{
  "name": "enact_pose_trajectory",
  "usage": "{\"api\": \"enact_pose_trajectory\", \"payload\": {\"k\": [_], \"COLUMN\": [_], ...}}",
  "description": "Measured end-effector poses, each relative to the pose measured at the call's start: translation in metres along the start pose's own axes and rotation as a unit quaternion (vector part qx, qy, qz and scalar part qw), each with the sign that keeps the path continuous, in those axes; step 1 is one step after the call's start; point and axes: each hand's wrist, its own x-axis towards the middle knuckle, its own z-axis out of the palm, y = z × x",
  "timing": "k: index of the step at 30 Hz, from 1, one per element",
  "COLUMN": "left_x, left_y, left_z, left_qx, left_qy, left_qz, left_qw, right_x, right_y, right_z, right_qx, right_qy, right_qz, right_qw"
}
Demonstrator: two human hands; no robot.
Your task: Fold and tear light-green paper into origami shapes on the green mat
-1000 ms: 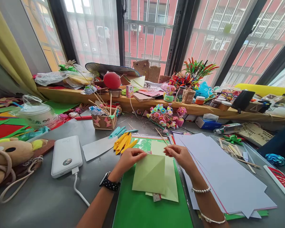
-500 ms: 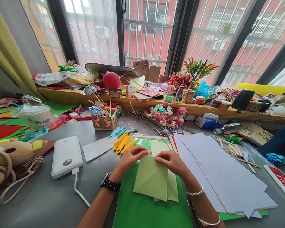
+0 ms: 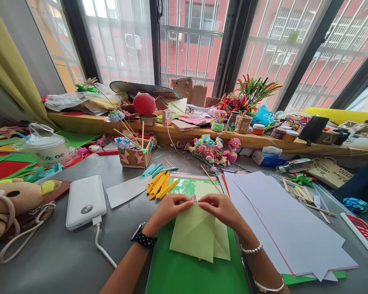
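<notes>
Both hands pinch the top edge of a pale green folded paper, thumbs almost meeting at its middle. My left hand grips it from the left, a dark dotted watch band on the wrist. From the right, my right hand holds the same edge; a beaded bracelet circles that wrist. Creases run across the paper's face. Under it lies another pale green sheet, partly covered, on a green sheet. A small patterned bit shows between the fingertips, too small to name.
Yellow folded paper strips lie beyond my left hand, near a white power bank with a cable. White paper sheets spread on the right. Farther back stand a stick-filled box and crafted flowers.
My left hand has slid right and slightly down along the top edge, closer to my right hand, which moved slightly left. The held paper's lower edge has shifted a little left and down.
</notes>
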Motion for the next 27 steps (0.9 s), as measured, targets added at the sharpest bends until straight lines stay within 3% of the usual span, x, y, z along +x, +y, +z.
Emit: {"api": "enact_pose_trajectory", "payload": {"k": [3, 8, 10, 13, 15, 21, 24, 26, 27], "left_x": [0.001, 0.0, 0.001, 0.001, 0.001, -0.002, -0.002, -0.002, -0.002], "left_y": [-0.001, -0.007, -0.006, -0.003, -0.002, -0.004, -0.002, 0.0, 0.0], "left_z": [0.0, -0.005, -0.003, 0.001, 0.001, -0.008, -0.006, -0.002, 0.0], "left_qx": [-0.04, -0.204, -0.183, -0.069, -0.026, -0.041, -0.061, -0.074, -0.077], "left_qy": [0.016, 0.117, 0.092, 0.023, 0.025, 0.069, 0.05, 0.021, 0.008], "left_qz": [-0.006, -0.044, -0.027, -0.01, -0.01, -0.029, -0.032, -0.027, -0.023], "left_qw": [0.999, 0.971, 0.978, 0.997, 0.999, 0.996, 0.996, 0.997, 0.997], "right_x": [0.001, -0.001, -0.001, 0.0, 0.0, -0.002, -0.002, -0.001, -0.001], "right_y": [-0.004, 0.001, 0.002, 0.0, 0.0, 0.01, 0.011, 0.007, 0.004], "right_z": [0.009, -0.002, -0.001, 0.004, 0.004, -0.019, -0.019, -0.011, -0.005], "right_qx": [-0.048, -0.051, -0.042, -0.031, -0.027, 0.059, 0.079, 0.068, 0.049], "right_qy": [-0.007, 0.016, 0.009, 0.0, 0.006, 0.041, 0.093, 0.073, 0.034], "right_qz": [-0.01, 0.002, 0.0, -0.007, -0.003, 0.034, 0.03, 0.011, 0.002], "right_qw": [0.999, 0.999, 0.999, 0.999, 1.0, 0.997, 0.992, 0.995, 0.998]}}
